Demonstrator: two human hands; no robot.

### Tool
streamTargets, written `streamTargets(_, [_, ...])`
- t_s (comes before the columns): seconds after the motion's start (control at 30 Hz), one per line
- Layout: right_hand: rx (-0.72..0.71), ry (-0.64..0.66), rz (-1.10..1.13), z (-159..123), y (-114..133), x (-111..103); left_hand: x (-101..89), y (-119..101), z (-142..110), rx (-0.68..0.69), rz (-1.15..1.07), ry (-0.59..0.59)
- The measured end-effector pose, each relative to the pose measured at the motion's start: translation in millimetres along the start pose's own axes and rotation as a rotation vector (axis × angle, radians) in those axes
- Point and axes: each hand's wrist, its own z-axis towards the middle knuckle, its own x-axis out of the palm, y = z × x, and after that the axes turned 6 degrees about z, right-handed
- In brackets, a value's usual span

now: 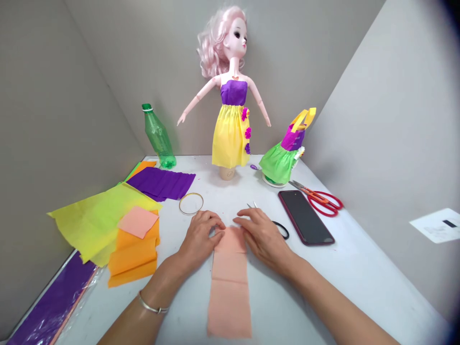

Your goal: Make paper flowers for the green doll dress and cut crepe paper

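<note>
Pressing down on the top end of a creased peach crepe paper strip (pixel 230 287), the left hand (pixel 197 235) curls its fingers at the strip's upper left corner; whether they pinch the paper, I cannot tell. The right hand (pixel 264 237) lies relaxed and unclenched, its fingertips at the top edge. The strip runs straight along the white counter (pixel 323 287) between the hands. Small scissors (pixel 251 205) and a black hair tie (pixel 282 230) sit just beyond the right hand, near a smartphone (pixel 305 218) and red-handled scissors (pixel 323 201). A gold ring (pixel 190 203) lies beyond the left hand, beside stacked orange crepe paper (pixel 134 256). A pink-haired doll (pixel 232 124) stands farther back in a yellow-and-purple paper dress.
</note>
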Motion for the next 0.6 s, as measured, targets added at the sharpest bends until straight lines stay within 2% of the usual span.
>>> streamTargets(0.1, [-0.018,0.090,-0.076,2.4,5.1,2.3,-1.0,0.5,0.0,-0.002,-0.004,0.009])
streamTargets(0.23, [-0.001,0.022,-0.152,1.6,6.7,3.1,-3.8,2.3,0.2,-0.010,-0.003,0.037])
streamTargets(0.33, [-0.069,0.079,-0.151,0.7,6.1,3.6,-4.4,4.6,0.8,0.001,-0.002,0.039])
streamTargets(0.5, [0.020,-0.001,-0.228,0.1,5.5,4.0,-3.4,8.5,2.7,-0.005,-0.012,0.047])
streamTargets(0.6, [-0.039,0.072,-0.164,0.3,8.8,4.8,-2.1,9.9,3.6,-0.011,-0.011,0.035])
